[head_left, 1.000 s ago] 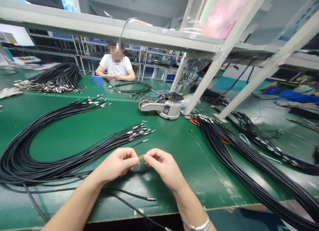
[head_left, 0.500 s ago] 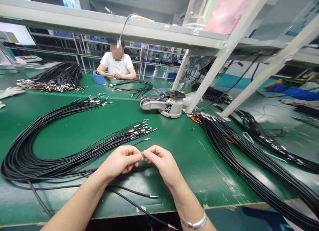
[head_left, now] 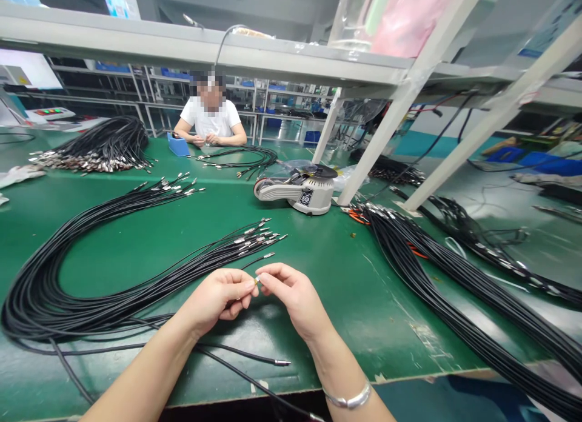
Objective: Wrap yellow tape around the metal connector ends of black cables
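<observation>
My left hand point(head_left: 218, 298) and my right hand point(head_left: 288, 294) meet fingertip to fingertip above the green table point(head_left: 336, 270). Between them they pinch the small metal tip of a cable end point(head_left: 256, 280); the cable itself is hidden under my left hand. Just beyond my hands lies a looped bundle of black cables point(head_left: 113, 276) with metal connector ends point(head_left: 257, 235) fanned out to the right. A single black cable with a metal tip point(head_left: 254, 356) lies under my forearms near the table's front edge.
A tape dispenser point(head_left: 297, 191) stands mid-table. A thick bundle of black cables point(head_left: 454, 288) runs down the right side. More cable piles point(head_left: 100, 146) lie at the far left. A person in a white shirt point(head_left: 210, 122) sits across the table. White frame posts point(head_left: 386, 131) rise behind the dispenser.
A small yellow piece showed between my fingertips a second ago; now my fingers have closed together and only a metal tip shows. My hands stayed in place.
</observation>
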A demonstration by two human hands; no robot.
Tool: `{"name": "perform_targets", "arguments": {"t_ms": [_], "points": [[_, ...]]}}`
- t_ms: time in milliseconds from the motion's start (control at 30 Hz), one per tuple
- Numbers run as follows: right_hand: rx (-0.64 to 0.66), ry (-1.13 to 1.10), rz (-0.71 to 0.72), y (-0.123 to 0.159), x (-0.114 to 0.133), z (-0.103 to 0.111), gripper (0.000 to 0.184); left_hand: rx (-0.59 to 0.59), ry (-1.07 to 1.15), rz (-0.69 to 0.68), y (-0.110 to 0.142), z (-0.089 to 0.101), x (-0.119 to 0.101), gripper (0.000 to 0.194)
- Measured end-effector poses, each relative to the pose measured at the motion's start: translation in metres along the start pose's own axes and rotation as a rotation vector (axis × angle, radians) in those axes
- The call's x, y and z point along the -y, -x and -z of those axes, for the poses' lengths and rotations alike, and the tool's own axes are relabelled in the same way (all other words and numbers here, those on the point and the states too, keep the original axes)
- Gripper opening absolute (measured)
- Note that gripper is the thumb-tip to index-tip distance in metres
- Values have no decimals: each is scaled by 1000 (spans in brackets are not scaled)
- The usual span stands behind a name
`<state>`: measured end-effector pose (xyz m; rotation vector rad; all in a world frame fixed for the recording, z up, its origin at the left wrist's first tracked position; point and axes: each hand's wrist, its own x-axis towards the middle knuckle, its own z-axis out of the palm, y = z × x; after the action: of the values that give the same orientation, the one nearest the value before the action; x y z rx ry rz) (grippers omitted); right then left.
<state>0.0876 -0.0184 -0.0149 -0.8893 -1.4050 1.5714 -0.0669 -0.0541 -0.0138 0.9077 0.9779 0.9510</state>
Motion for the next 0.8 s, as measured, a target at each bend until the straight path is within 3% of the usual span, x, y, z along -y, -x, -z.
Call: {"name": "perform_targets", "arguments": {"t_ms": [100, 200, 333, 800], "points": [[-1, 21, 9, -2, -1, 0, 17, 4, -68, -24, 0, 0, -1, 29], [-66, 28, -9, -3, -2, 1, 18, -67, -179, -86, 1, -1, -3, 29], [-101, 13, -41, -3, -2, 0, 18, -123, -236, -70, 1, -3, -6, 29], [-80, 15, -106, -3, -4, -2, 23, -30, -33, 18, -2, 2, -1, 25]]}}
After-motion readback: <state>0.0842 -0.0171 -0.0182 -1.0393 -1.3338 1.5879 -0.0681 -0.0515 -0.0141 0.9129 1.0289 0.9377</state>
